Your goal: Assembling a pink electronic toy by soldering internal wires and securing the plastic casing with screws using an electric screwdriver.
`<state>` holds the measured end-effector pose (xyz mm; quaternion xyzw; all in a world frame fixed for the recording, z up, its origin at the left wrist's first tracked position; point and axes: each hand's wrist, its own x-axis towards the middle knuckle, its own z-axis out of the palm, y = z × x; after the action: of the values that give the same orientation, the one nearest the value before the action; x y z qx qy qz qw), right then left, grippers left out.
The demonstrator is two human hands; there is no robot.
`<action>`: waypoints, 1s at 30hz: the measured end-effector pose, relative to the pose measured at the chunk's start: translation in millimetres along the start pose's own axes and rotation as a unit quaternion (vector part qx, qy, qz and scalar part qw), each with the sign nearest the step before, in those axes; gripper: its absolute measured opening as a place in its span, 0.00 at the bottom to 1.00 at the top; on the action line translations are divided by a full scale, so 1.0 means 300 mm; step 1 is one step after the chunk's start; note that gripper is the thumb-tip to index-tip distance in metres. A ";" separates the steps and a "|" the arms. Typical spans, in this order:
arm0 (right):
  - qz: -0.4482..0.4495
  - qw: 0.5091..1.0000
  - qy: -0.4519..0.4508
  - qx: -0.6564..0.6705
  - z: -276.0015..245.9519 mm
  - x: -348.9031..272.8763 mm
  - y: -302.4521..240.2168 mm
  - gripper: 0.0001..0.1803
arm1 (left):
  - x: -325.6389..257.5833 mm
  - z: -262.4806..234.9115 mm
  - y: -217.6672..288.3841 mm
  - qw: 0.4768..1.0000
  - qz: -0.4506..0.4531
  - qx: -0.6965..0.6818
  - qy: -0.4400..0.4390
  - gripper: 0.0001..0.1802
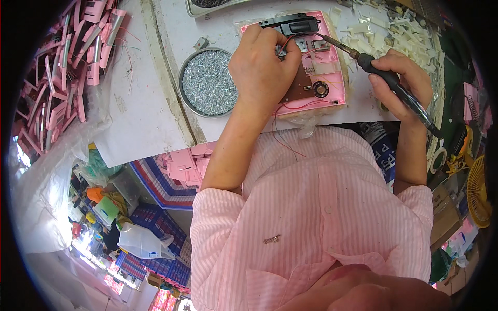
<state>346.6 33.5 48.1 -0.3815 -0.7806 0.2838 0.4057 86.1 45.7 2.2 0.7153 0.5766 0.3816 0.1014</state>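
L grip (263,65) over pink hsg (337,93), iron tip (332,41) nr.

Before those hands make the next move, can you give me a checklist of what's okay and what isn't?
1. Right hand grips the slim, black-handled soldering iron by its handle: ok.
2. Bare left hand well away from the iron's metal tip: not ok, its fingers are close by, over the pink plastic housing.
3. Tip cool or hot: cannot tell, heat doesn't show.
4. Thin, loose red wire tucked in: not ok, it hangs past the table's near edge.
5. Round dish of small silver metal pieces apart from the tip: ok, it's left of the housing.
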 end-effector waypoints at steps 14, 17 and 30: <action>-0.008 1.000 0.009 -0.002 0.005 0.003 -0.001 0.12 | 0.002 0.000 -0.007 1.000 0.010 -0.002 -0.001 0.08; -0.013 1.000 -0.013 -0.016 0.007 0.011 -0.002 0.13 | 0.005 -0.001 -0.009 1.000 0.022 0.004 -0.007 0.07; 0.006 0.998 -0.059 -0.027 0.052 0.054 -0.007 0.12 | 0.011 -0.008 0.000 1.000 0.014 -0.019 -0.004 0.07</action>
<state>326.4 43.7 48.4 -0.3797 -0.8079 0.2875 0.3470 84.8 48.0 5.3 0.7227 0.5591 0.3906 0.1120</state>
